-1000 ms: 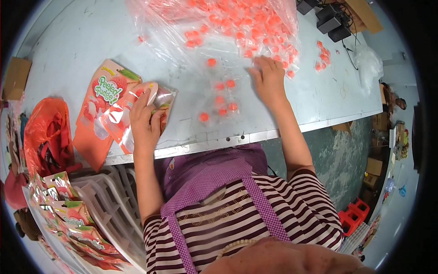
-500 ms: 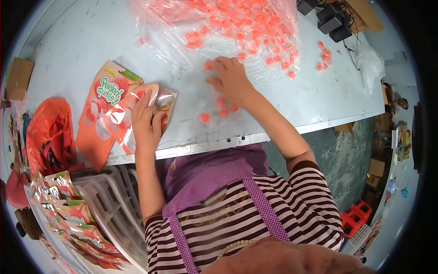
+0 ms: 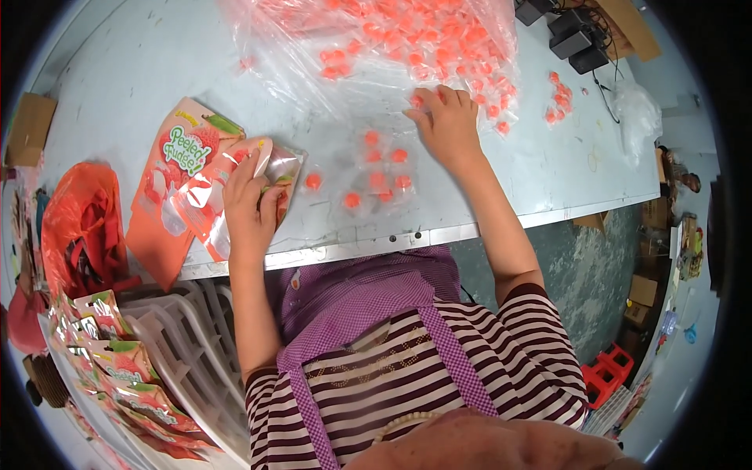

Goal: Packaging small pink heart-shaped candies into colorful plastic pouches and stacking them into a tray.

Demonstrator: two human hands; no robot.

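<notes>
My left hand is closed on the edge of a pink printed pouch, whose mouth end shows silvery inside. This pouch overlaps another flat pink pouch. My right hand is at the near edge of a clear plastic sheet or bag, its fingers curled around a red wrapped candy by the thumb. More red wrapped candies are heaped on the plastic beyond. Between my hands, several loose wrapped candies lie on the table.
A small group of candies lies at the right of the table, near black adapters with cables. At left are an orange plastic bag, filled pouches and a white plastic crate. Red stools stand on the floor.
My right hand has moved right and away from me, from above the loose candies to the plastic's edge. More loose candies now show between my hands. My left hand stays on the pouch.
</notes>
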